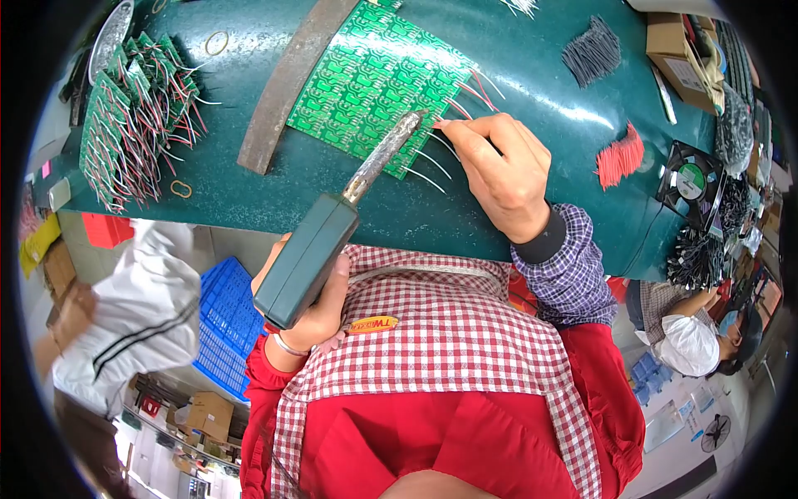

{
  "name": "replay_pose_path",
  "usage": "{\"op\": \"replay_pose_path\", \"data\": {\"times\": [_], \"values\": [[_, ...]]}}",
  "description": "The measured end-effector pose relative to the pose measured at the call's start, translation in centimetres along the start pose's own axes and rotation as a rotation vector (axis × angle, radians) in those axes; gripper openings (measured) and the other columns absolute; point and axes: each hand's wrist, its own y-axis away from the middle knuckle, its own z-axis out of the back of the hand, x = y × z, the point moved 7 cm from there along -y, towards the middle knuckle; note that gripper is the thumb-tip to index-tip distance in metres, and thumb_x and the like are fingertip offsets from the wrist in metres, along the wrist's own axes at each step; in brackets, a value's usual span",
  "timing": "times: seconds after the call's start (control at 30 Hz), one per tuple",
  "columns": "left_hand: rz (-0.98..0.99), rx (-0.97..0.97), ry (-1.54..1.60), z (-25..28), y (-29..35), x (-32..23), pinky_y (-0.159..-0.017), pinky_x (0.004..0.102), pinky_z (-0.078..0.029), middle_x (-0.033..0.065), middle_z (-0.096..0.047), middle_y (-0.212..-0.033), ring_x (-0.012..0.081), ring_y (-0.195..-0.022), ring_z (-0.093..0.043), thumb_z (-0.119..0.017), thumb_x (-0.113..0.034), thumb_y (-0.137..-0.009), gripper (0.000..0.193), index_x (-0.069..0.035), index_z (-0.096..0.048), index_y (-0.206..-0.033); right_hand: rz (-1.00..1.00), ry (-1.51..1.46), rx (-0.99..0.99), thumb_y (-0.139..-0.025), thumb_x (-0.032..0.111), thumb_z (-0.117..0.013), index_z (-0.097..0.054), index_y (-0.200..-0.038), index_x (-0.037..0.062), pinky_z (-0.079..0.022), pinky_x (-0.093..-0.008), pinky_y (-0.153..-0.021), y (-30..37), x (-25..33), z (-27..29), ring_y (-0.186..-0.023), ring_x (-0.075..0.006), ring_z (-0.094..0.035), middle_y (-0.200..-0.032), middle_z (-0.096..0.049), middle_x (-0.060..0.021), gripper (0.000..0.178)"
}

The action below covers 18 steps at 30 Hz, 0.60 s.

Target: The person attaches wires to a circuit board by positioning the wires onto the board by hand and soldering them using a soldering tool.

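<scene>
My left hand (322,314) is wrapped around the dark green handle of a soldering iron (309,259). Its metal shaft points up and right, with the tip over the right edge of a green circuit board panel (353,96). My right hand (509,170) pinches a thin red wire (440,124) beside that tip; whether the wire touches the board I cannot tell. Several red and white wires (432,181) stick out along the same panel edge. A curved grey-brown bar (287,87) lies along the panel's left side.
At the left lies a heap of wired boards (141,125). Bundles of dark wires (592,51) and red wires (620,156) lie on the right, near a black fan (690,183) and a cardboard box (683,62). A blue crate (226,328) and other people are beyond the table edge.
</scene>
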Motion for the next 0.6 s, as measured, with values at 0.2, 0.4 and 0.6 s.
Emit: {"op": "replay_pose_path", "data": {"times": [0.2,0.4,0.6], "values": [[-0.044,0.005,-0.021,-0.23,0.04,-0.13,-0.068,0.0346,-0.054,0.0188,-0.07,-0.09,0.0305,-0.073,-0.068,-0.076,0.003,-0.073,0.025,0.005,-0.072,-0.098,-0.002,0.011,0.001,-0.067,-0.004,-0.08,-0.074,-0.097,0.0056,-0.051,-0.0317,-0.058,0.34,-0.11,0.03,-0.066,-0.0217,-0.064,-0.079,-0.065,-0.0057,0.032],[-0.081,-0.016,-0.043,-0.19,-0.7,-0.23,-0.068,0.0337,-0.055,0.0194,-0.071,-0.092,0.0297,-0.075,-0.07,-0.077,0.003,-0.073,0.027,0.005,-0.073,-0.099,0.002,0.024,-0.02,-0.071,-0.001,-0.077,-0.072,-0.095,0.007,-0.049,-0.0314,-0.057,0.1,-0.25,-0.21,-0.066,-0.0199,-0.063,-0.078,-0.064,-0.0037,0.027],[-0.036,-0.016,-0.056,0.68,-0.77,0.05,-0.064,0.033,-0.055,0.0195,-0.071,-0.09,0.0288,-0.072,-0.07,-0.079,0.0,-0.072,0.025,0.005,-0.073,-0.095,0.017,-0.007,-0.026,-0.074,0.0,-0.074,-0.071,-0.097,0.008,-0.047,-0.0315,-0.057,-0.5,0.01,-0.53,-0.067,-0.0189,-0.063,-0.079,-0.064,-0.0023,0.024]]}}
